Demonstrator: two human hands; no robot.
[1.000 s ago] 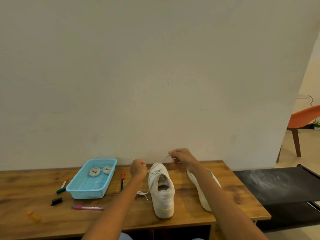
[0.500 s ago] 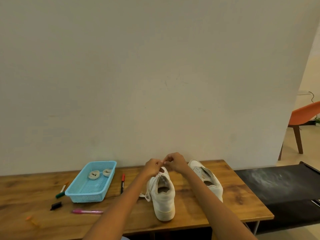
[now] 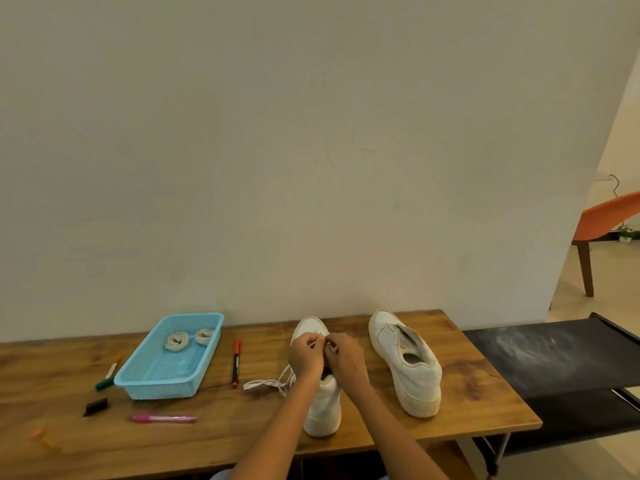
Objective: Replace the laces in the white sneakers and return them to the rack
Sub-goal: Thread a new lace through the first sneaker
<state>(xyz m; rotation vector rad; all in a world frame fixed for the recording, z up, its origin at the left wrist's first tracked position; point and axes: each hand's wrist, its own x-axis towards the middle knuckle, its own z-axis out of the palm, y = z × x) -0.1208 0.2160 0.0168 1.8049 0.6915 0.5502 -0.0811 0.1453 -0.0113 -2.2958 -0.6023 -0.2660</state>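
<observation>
Fingers of your left hand (image 3: 306, 356) and right hand (image 3: 344, 355) pinch the lace (image 3: 268, 384) over the near sneaker (image 3: 322, 407); its slack left of that sneaker could snag and pull out.

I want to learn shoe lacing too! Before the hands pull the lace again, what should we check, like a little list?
1. Both hands on the lace: left hand and right hand pinch at the eyelets of the near sneaker: ok.
2. Sneaker upright on the table: ok.
3. Loose lace free, trailing left on the table: ok.
4. Which eyelet is being worked: hidden by the hands, cannot tell.
5. New laces ready: two rolls in the blue basket: ok.
6. Other sneaker laced: no lace visible, not ok.
</observation>
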